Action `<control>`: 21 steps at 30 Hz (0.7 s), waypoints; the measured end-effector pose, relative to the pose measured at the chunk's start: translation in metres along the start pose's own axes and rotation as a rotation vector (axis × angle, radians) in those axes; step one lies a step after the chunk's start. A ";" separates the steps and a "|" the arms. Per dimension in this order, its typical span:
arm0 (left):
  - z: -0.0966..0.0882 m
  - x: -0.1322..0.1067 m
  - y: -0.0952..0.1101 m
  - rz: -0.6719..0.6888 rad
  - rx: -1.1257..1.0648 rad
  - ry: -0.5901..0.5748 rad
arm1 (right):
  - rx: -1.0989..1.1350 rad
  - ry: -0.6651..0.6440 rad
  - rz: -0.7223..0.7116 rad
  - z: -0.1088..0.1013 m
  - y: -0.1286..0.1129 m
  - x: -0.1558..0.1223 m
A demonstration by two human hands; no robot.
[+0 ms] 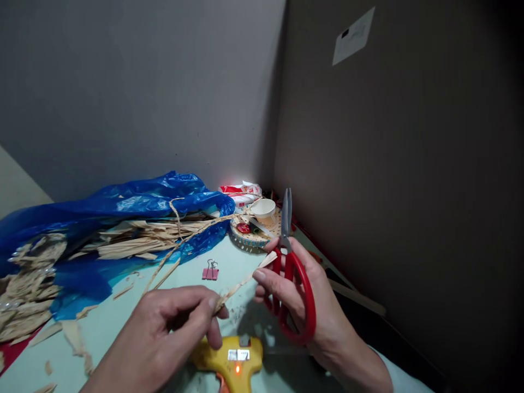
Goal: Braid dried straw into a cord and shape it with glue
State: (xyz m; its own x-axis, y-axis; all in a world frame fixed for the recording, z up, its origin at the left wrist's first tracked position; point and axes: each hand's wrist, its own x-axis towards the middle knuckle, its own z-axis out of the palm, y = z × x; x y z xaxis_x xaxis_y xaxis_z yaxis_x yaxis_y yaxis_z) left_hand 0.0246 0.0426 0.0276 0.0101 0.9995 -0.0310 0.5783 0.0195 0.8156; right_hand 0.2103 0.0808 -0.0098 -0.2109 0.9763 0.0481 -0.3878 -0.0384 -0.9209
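Note:
My left hand (170, 327) pinches a thin tan straw strip (241, 282) between thumb and fingers, low in the middle of the view. My right hand (305, 297) grips red-handled scissors (291, 273), blades closed and pointing up, and its fingertips also touch the strip's other end. The strip stretches between both hands just above the pale green table (123, 316). A longer straw strand (184, 240) runs from near my left hand back to the straw pile.
A yellow glue gun (231, 360) with a lit orange lamp lies under my hands. A blue plastic sheet (123, 204) holds straw bundles (139, 240) at left. A pink binder clip (210, 271), a woven round tray (256, 232) with a white cup (264, 208), and walls close behind and right.

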 end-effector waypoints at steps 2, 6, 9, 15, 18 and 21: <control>-0.001 0.001 0.000 0.003 0.049 0.093 | -0.034 0.002 -0.045 -0.001 -0.001 0.000; -0.003 0.003 -0.003 0.031 0.061 0.126 | -0.063 -0.002 -0.029 0.000 -0.002 0.002; 0.002 0.002 -0.007 0.047 0.055 -0.002 | -0.017 0.008 0.020 0.001 0.001 0.004; 0.012 0.002 -0.013 -0.002 0.045 -0.106 | 0.014 0.018 -0.004 -0.003 0.005 0.006; 0.010 0.004 -0.012 -0.123 -0.011 -0.015 | -0.007 0.021 -0.044 -0.006 0.004 0.008; 0.006 0.006 -0.011 -0.128 -0.014 0.085 | -0.073 0.046 -0.124 -0.009 0.004 0.012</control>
State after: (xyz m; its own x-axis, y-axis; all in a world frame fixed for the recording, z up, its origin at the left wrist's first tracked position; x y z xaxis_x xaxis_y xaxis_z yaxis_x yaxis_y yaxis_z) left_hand 0.0231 0.0486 0.0152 -0.1319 0.9875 -0.0868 0.5590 0.1464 0.8161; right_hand 0.2141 0.0938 -0.0165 -0.1235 0.9813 0.1474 -0.3416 0.0974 -0.9348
